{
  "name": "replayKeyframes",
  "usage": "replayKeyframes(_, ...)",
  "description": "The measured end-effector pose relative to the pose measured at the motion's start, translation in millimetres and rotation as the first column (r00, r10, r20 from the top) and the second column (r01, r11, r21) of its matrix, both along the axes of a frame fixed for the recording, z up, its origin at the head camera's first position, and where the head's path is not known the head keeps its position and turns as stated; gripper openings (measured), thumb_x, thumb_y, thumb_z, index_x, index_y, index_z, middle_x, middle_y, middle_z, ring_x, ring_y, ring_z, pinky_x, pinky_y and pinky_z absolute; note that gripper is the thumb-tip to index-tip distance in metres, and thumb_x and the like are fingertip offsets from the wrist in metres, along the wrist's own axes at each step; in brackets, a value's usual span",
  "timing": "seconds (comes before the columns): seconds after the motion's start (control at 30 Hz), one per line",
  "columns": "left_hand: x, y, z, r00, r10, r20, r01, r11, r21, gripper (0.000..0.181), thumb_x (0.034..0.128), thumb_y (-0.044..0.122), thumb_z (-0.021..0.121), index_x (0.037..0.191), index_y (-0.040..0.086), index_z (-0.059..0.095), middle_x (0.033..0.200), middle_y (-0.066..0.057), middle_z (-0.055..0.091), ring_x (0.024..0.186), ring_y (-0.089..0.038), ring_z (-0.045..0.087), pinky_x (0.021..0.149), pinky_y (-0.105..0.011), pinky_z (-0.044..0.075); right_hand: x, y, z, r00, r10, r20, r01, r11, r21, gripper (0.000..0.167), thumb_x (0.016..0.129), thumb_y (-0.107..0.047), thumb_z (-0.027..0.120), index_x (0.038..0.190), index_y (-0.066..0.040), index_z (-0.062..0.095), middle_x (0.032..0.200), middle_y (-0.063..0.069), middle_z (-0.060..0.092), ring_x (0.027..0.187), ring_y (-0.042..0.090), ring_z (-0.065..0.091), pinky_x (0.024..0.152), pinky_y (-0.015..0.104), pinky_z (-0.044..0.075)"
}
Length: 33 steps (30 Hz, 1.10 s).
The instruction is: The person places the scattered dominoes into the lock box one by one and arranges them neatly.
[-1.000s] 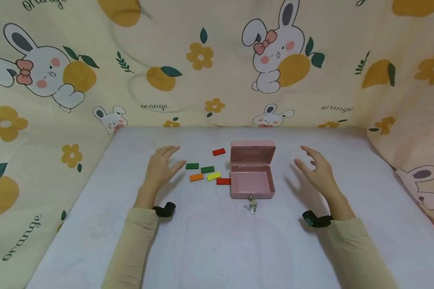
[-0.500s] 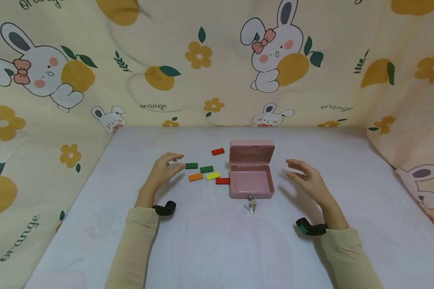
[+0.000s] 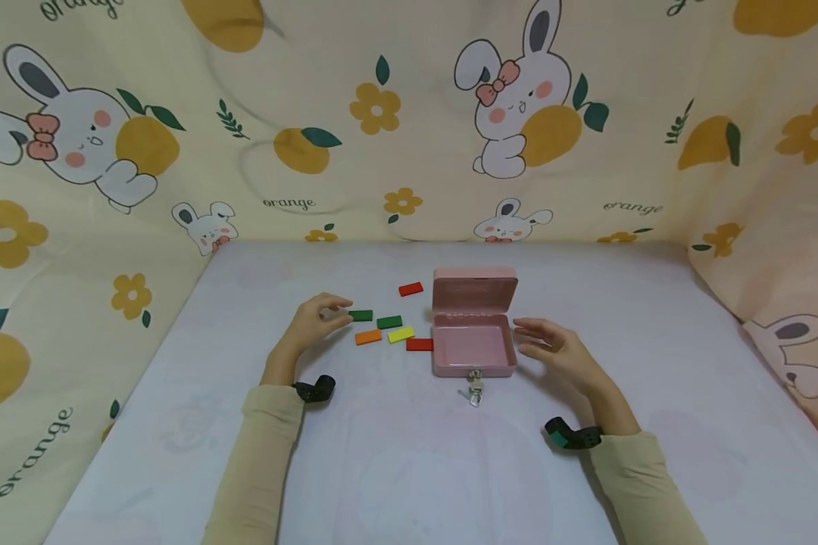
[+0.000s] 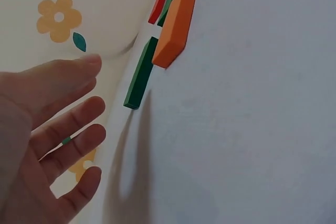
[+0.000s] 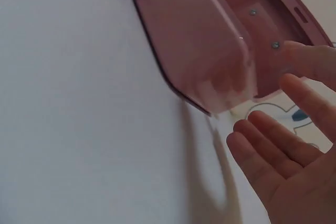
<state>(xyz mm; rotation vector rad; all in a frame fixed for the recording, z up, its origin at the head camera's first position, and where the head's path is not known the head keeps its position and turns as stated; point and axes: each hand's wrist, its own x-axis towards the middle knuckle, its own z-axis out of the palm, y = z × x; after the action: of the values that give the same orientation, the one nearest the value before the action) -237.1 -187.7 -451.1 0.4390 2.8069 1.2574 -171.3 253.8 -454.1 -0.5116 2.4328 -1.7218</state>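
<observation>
A pink metal box [image 3: 475, 344] stands on the white table with its lid [image 3: 475, 294] raised; a small padlock with keys [image 3: 475, 384] hangs at its front. My right hand [image 3: 555, 350] hovers by the box's right side, fingers loosely bent and holding nothing. To the left, my left hand [image 3: 316, 324] is beside the nearest green block [image 4: 140, 74], thumb and fingers apart with nothing between them. An orange block [image 4: 177, 27], a second green block [image 3: 389, 322] and a yellow block [image 3: 401, 334] lie close by. One red block [image 3: 419, 345] lies against the box's left side.
Another red block [image 3: 410, 289] lies farther back, left of the lid. A cream curtain [image 3: 354, 166] printed with rabbits and oranges closes off the back and sides of the table. Each wrist wears a black camera [image 3: 316, 389].
My right hand has moved left and toward me, up to the box's right side. The left hand has shifted slightly right toward the green block, its fingers more bent. Box and blocks stay put.
</observation>
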Motion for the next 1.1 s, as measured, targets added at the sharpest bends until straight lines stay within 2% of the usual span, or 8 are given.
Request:
replayKeyframes(0.17, -5.0, 2.0, -4.6, 1.0, -0.019, 0.018, 0.019, 1.0, -0.011, 0.031, 0.0882, 0.015, 0.068, 0.117, 0.003, 0.067, 0.122, -0.017, 0.063, 0.112, -0.034, 0.056, 0.095, -0.05, 0.048, -2.5, 0, -6.3, 0.997, 0.067, 0.044, -0.067, 0.998, -0.018, 0.05, 0.092, -0.006, 0.062, 0.136, 0.009, 0.045, 0.137, 0.027, 0.052, 0.113, -0.005, 0.06, 0.094, 0.01, 0.045)
replayKeyframes(0.4, -10.0, 4.3, -10.4, 0.997, -0.016, 0.069, 0.019, 0.999, -0.036, 0.031, 0.0877, 0.014, 0.067, 0.117, 0.005, 0.067, 0.121, -0.016, 0.063, 0.112, -0.032, 0.055, 0.099, -0.049, 0.045, -6.0, 2, -13.8, 0.986, 0.166, 0.0, -0.165, 0.981, -0.098, 0.053, 0.089, 0.005, 0.061, 0.135, 0.017, 0.039, 0.135, -0.009, 0.056, 0.115, -0.003, 0.06, 0.095, 0.011, 0.046)
replayKeyframes(0.47, -11.1, 4.5, -12.2, 0.998, -0.015, 0.068, 0.019, 0.998, -0.053, 0.03, 0.0877, 0.014, 0.067, 0.116, 0.006, 0.068, 0.12, -0.016, 0.064, 0.11, -0.03, 0.055, 0.098, -0.048, 0.046, -6.7, 3, -15.7, 0.982, 0.187, -0.007, -0.187, 0.978, -0.087, 0.054, 0.089, 0.005, 0.06, 0.136, 0.018, 0.037, 0.142, -0.003, 0.052, 0.117, -0.005, 0.058, 0.097, 0.011, 0.045)
replayKeyframes(0.57, -12.4, 3.9, -13.4, 0.998, -0.017, 0.059, 0.022, 0.995, -0.093, 0.029, 0.0879, 0.013, 0.066, 0.116, 0.006, 0.068, 0.118, -0.015, 0.064, 0.108, -0.029, 0.056, 0.097, -0.047, 0.046, -7.2, 2, -16.4, 0.98, 0.199, 0.024, -0.198, 0.979, -0.049, 0.058, 0.09, 0.0, 0.061, 0.141, 0.014, 0.035, 0.152, 0.019, 0.038, 0.119, -0.01, 0.053, 0.098, 0.009, 0.042)
replayKeyframes(0.67, -12.5, 3.5, -12.9, 0.998, -0.019, 0.054, 0.025, 0.993, -0.119, 0.028, 0.0881, 0.013, 0.066, 0.115, 0.006, 0.069, 0.116, -0.015, 0.065, 0.108, -0.029, 0.057, 0.096, -0.047, 0.045, -8.4, 1, -16.1, 0.978, 0.198, 0.059, -0.197, 0.98, -0.025, 0.062, 0.091, -0.005, 0.062, 0.144, 0.01, 0.033, 0.152, 0.033, 0.023, 0.119, -0.013, 0.05, 0.098, 0.007, 0.04)
replayKeyframes(0.83, -10.7, 4.1, -10.8, 0.997, -0.014, 0.081, 0.024, 0.992, -0.127, 0.03, 0.087, 0.016, 0.069, 0.115, 0.007, 0.069, 0.112, -0.013, 0.066, 0.107, -0.028, 0.058, 0.096, -0.045, 0.046, -10.8, 0, -16.3, 0.974, 0.211, 0.077, -0.209, 0.977, -0.035, 0.064, 0.091, -0.004, 0.061, 0.145, 0.01, 0.03, 0.151, 0.037, 0.022, 0.12, -0.012, 0.05, 0.097, 0.008, 0.041)
replayKeyframes(0.97, -9.0, 4.6, -8.9, 0.993, -0.037, 0.115, 0.05, 0.992, -0.117, 0.035, 0.085, 0.019, 0.072, 0.118, 0.007, 0.067, 0.1, -0.01, 0.065, 0.094, -0.022, 0.056, 0.085, -0.034, 0.047, -10.9, 0, -16.4, 0.974, 0.217, 0.071, -0.214, 0.976, -0.046, 0.064, 0.091, -0.003, 0.061, 0.144, 0.012, 0.029, 0.15, 0.037, 0.023, 0.119, -0.012, 0.051, 0.097, 0.008, 0.042)
replayKeyframes(1.1, -11.2, 2.9, -6.9, 0.981, -0.082, 0.175, 0.101, 0.99, -0.099, 0.044, 0.0843, 0.018, 0.072, 0.126, 0.007, 0.063, 0.093, -0.007, 0.061, 0.084, -0.017, 0.049, 0.076, -0.026, 0.04, -10.5, 0, -16.1, 0.974, 0.218, 0.055, -0.215, 0.976, -0.041, 0.064, 0.091, -0.002, 0.061, 0.144, 0.013, 0.029, 0.151, 0.032, 0.028, 0.119, -0.012, 0.051, 0.097, 0.008, 0.042)
